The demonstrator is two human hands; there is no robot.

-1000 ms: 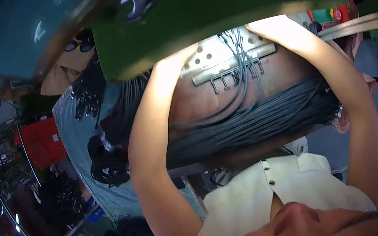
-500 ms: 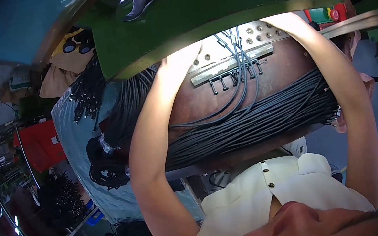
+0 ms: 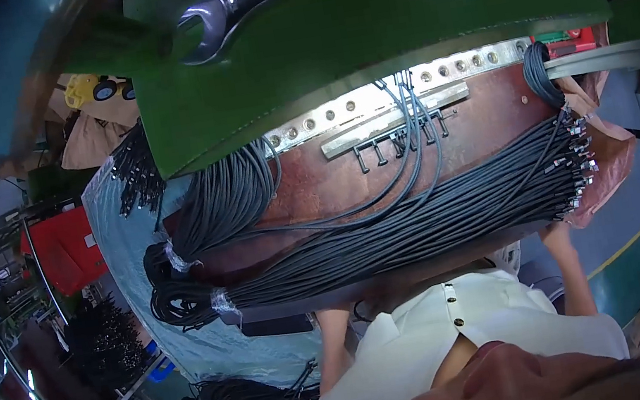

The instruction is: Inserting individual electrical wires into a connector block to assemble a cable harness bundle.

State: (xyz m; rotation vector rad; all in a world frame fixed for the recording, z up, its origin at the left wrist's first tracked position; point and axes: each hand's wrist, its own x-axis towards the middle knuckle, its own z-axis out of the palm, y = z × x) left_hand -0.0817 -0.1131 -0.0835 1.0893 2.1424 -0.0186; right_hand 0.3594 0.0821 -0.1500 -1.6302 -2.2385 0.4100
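Observation:
Both arms are drawn back to the near edge of the brown work table (image 3: 474,113). My left forearm (image 3: 333,348) reaches up to that edge, and the table hides the fingers of my left hand. On the right, my right forearm (image 3: 569,265) meets the edge near the connector ends of a long bundle of black cables (image 3: 399,225); its fingers are hidden too. Several loose cables (image 3: 408,131) run from under the green machine head across a metal bar (image 3: 399,119) with small black pegs.
A large wrench (image 3: 208,29) lies on the green machine head (image 3: 390,9). More black cables (image 3: 226,190) hang at the left, tied near plastic wrap. A coiled cable (image 3: 541,77) hangs at the right by a metal rail (image 3: 616,58). A red bin (image 3: 64,249) stands far left.
Both hands have come out from under the green machine head and down to the table's near edge. The view has shifted slightly, and the cable bundle's right end now shows.

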